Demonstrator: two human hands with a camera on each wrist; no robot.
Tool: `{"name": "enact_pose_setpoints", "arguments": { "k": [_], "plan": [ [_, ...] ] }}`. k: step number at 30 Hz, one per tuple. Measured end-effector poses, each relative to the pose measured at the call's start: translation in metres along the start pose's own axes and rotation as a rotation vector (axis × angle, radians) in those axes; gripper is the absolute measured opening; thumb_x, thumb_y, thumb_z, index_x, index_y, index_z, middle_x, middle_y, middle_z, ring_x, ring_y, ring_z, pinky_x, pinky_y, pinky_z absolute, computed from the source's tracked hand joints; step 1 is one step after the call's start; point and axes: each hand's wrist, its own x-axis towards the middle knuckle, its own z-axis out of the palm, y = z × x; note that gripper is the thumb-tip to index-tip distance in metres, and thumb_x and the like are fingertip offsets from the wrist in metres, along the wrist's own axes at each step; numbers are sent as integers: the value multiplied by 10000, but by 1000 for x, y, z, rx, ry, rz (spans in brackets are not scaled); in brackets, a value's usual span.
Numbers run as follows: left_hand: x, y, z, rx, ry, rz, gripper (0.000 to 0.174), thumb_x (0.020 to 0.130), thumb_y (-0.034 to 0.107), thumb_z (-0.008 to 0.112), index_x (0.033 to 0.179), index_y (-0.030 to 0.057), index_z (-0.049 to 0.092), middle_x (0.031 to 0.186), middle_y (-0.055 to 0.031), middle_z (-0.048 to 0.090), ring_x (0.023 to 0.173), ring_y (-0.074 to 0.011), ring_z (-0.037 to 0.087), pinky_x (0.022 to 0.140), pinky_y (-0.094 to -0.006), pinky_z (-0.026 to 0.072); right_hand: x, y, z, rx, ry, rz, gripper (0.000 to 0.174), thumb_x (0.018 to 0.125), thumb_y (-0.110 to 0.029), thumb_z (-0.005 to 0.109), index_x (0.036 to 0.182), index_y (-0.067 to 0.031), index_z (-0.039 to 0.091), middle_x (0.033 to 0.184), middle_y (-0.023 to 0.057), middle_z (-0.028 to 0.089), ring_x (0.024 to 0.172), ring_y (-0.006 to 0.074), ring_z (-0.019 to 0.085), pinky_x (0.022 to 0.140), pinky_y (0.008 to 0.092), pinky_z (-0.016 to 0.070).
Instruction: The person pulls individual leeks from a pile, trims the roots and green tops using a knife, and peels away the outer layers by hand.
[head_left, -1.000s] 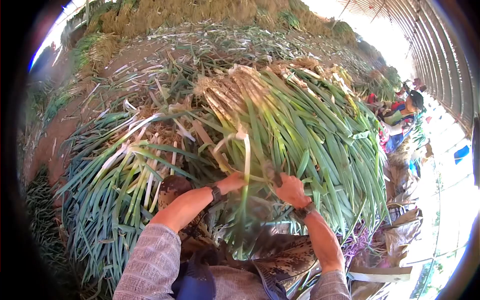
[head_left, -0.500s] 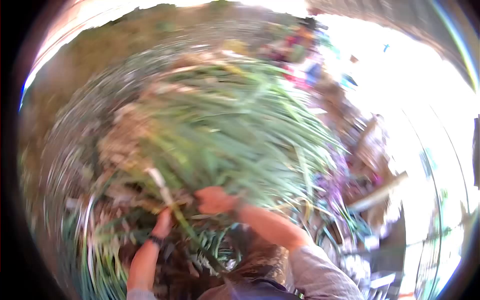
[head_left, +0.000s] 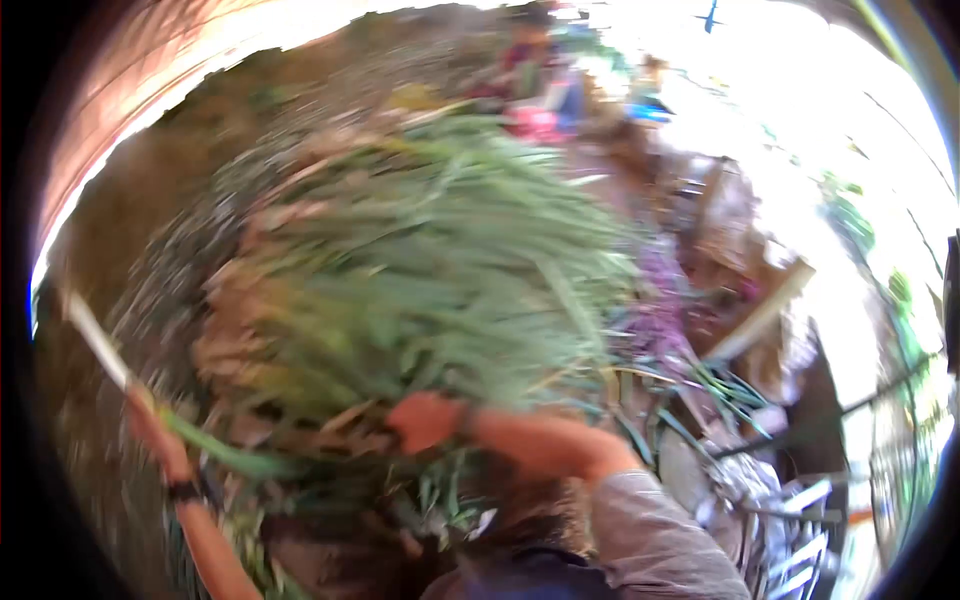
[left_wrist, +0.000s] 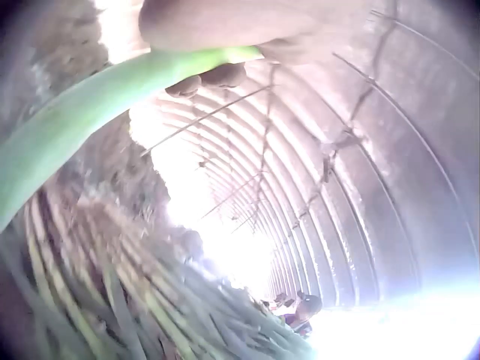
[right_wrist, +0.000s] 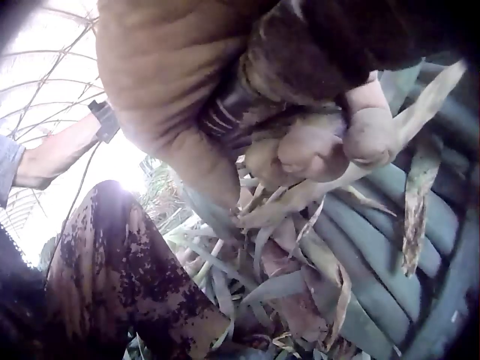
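The right hand, by the heap's near edge, curls round a dark object, perhaps a tool, a withered leaf at its fingers. Out left, the left hand grips one long onion, white end outward. Beyond lie heaped green onions, a person, an arched roof.

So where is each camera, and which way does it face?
Head: worn on the head, facing forward and down at the leafy pile; the left hand and right hand show.
Left wrist: worn there, facing past the fingers towards the arched roof.
Right wrist: worn there, facing the curled right hand and leaves; a trouser leg and left forearm show.
Shared: head and left wrist both show the stalk the left hand holds.
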Motion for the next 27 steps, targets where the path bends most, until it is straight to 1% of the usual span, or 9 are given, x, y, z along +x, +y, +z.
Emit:
{"name": "enact_pose_setpoints", "arguments": {
  "k": [3,4,5,9,11,13,17,24,27],
  "plan": [
    [38,143,-49,-54,64,-85,402,1020,445,484,1074,77,636,815,33,556,698,-66,478,589,-250,389,7,11,0,120,5,155,418,778,-481,663,893,-83,717,807,185,694,765,397,677,680,502,538],
    [50,161,-73,142,-7,-95,397,1013,455,493,975,82,622,723,59,475,654,-43,445,559,-238,360,6,-2,-21,-37,55,126,300,807,-362,644,928,-92,696,781,202,670,710,397,654,603,493,515],
    [56,179,-87,282,-20,-137,388,999,428,513,988,61,638,716,27,526,610,-123,458,552,-296,391,9,-16,-35,63,81,245,298,799,-347,644,909,-75,695,784,212,666,748,400,654,639,510,511],
    [39,106,-152,990,-303,-135,342,939,319,547,1018,5,658,897,-183,688,743,-371,633,680,-464,476,15,-11,-41,74,145,294,322,782,-339,653,897,-41,687,813,223,670,807,424,641,722,515,505],
    [0,-22,-179,1129,-202,191,458,917,367,592,1180,-7,628,970,-193,708,895,-350,661,785,-469,492,25,-1,-36,78,144,342,347,772,-329,658,900,-7,675,841,239,668,837,436,632,764,501,507],
    [-25,27,-129,746,-489,-371,427,890,358,612,1082,-17,679,891,-167,704,819,-293,668,758,-399,513,37,-3,-37,67,116,340,366,777,-338,654,910,2,680,865,251,672,864,446,634,789,510,506],
    [-69,41,-16,141,-621,-740,387,968,348,589,1141,7,648,977,-93,697,826,-181,693,685,-306,571,51,-7,-38,79,84,363,389,766,-339,664,926,15,686,887,271,673,890,457,634,814,514,507],
    [-76,41,167,-74,-804,-572,398,947,315,631,1146,-29,626,940,-61,674,789,-141,626,700,-310,519,55,-4,-57,262,148,462,387,779,-289,675,957,55,665,853,279,670,847,442,648,766,471,509],
    [-81,36,229,46,-620,-427,518,896,358,657,1224,-31,562,1043,-207,687,944,-301,673,826,-385,525,49,4,-62,385,165,512,395,782,-277,694,974,65,652,856,277,667,830,431,645,746,443,504]
  ]
}}
